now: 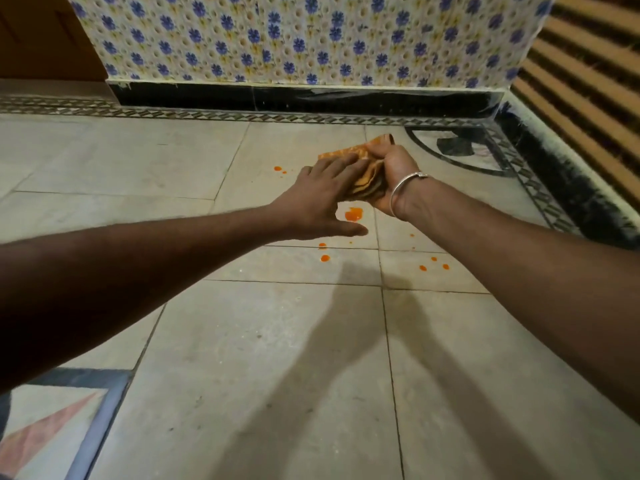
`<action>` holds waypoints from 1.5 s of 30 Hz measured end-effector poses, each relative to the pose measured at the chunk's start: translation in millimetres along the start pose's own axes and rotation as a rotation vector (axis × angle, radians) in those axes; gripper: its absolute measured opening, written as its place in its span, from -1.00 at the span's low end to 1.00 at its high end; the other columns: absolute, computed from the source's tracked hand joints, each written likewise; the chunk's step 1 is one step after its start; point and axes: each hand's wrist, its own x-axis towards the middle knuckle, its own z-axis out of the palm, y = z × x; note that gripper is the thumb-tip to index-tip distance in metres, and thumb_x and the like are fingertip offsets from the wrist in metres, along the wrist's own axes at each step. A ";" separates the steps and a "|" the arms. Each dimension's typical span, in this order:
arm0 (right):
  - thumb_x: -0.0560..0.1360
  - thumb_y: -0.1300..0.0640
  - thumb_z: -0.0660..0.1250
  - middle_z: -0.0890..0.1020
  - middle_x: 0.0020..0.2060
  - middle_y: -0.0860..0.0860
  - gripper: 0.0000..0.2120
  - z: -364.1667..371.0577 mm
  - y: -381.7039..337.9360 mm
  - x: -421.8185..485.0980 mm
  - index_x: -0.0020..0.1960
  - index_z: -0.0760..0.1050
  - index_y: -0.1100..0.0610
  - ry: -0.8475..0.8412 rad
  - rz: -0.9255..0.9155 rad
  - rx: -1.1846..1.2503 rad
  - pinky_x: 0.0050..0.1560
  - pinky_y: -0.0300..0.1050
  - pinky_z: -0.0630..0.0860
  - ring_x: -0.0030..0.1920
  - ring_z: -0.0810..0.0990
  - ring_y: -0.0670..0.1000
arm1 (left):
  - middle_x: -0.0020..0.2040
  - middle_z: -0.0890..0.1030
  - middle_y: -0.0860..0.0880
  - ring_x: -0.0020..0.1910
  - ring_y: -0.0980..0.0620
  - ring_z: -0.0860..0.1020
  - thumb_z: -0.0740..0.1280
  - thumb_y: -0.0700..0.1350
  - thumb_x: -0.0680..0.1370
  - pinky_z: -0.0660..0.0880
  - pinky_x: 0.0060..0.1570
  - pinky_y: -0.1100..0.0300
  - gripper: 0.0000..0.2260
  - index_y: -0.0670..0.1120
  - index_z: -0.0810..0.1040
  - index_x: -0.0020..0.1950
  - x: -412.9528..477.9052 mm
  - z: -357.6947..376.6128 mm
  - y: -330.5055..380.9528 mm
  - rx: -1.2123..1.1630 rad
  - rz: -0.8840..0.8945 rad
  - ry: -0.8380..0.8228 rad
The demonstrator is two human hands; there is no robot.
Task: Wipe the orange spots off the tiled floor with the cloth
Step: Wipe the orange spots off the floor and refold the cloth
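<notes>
An orange striped cloth (349, 154) is held above the grey tiled floor (263, 358). My right hand (398, 164), with a silver bangle on the wrist, grips the bunched cloth. My left hand (322, 199) lies with straight fingers against the cloth's left side, thumb spread below. Under the hands sits the largest orange spot (353, 214). Smaller orange spots lie at the upper left (277, 169), below the centre (324, 258) and at the lower right (423, 268).
A wall with blue-flower tiles (294, 36) and a black skirting (277, 98) runs along the back. A patterned border strip edges the floor. A striped mat (588, 81) lies at the right. A coloured inlay tile (52, 420) sits at the lower left.
</notes>
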 end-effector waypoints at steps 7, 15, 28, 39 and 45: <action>0.63 0.23 0.21 0.62 -0.04 0.25 -0.86 15.1 -9.1 3.2 -0.01 0.48 0.29 0.069 -0.009 -0.028 0.13 0.14 0.62 0.01 0.64 0.19 | 0.17 0.67 -0.11 -0.06 0.05 0.67 0.29 -0.37 0.58 0.57 -0.09 0.30 -0.48 -0.08 0.45 0.53 23.7 -4.4 -11.9 -0.508 -0.051 0.178; 0.52 0.54 0.20 0.59 0.12 0.31 -0.75 -18.8 73.1 54.5 0.17 0.47 0.39 0.137 0.187 -0.057 -0.08 0.10 0.64 0.18 0.62 0.28 | -0.06 0.73 -0.15 -0.24 -0.02 0.64 0.39 -0.29 0.54 0.47 -0.28 0.30 -0.70 -0.16 0.64 0.27 15.7 49.7 -66.4 -0.315 -0.092 -0.201; 0.64 0.00 0.10 0.05 0.62 0.09 -0.42 -140.0 222.5 69.3 0.62 0.10 0.12 0.216 -0.498 -1.528 0.60 0.02 -0.04 0.62 -0.06 0.08 | 0.72 -0.06 0.00 0.69 0.00 -0.18 -0.23 0.33 0.57 -0.25 0.59 -0.16 -0.27 0.10 -0.05 0.71 5.5 180.5 -72.8 -0.097 -0.102 -0.268; 0.66 -0.10 -0.10 -0.07 0.63 0.12 -0.36 -144.5 233.9 66.6 0.63 -0.10 0.20 0.218 -0.390 -1.775 0.60 0.11 -0.04 0.62 -0.15 0.06 | 0.72 -0.16 -0.08 0.68 -0.09 -0.24 -0.31 0.36 0.60 -0.23 0.61 -0.25 -0.28 0.06 -0.15 0.71 55.3 221.5 -72.3 0.044 -0.253 -0.169; 0.64 -0.10 -0.14 -0.07 0.63 0.13 -0.35 -141.9 234.9 69.1 0.63 -0.09 0.20 0.228 -0.387 -1.768 0.60 0.11 -0.05 0.62 -0.15 0.07 | 0.68 -0.30 -0.13 0.66 -0.13 -0.32 -0.40 0.45 0.53 -0.33 0.59 -0.20 -0.16 0.00 -0.26 0.69 0.7 226.4 -28.9 0.022 -0.349 -0.188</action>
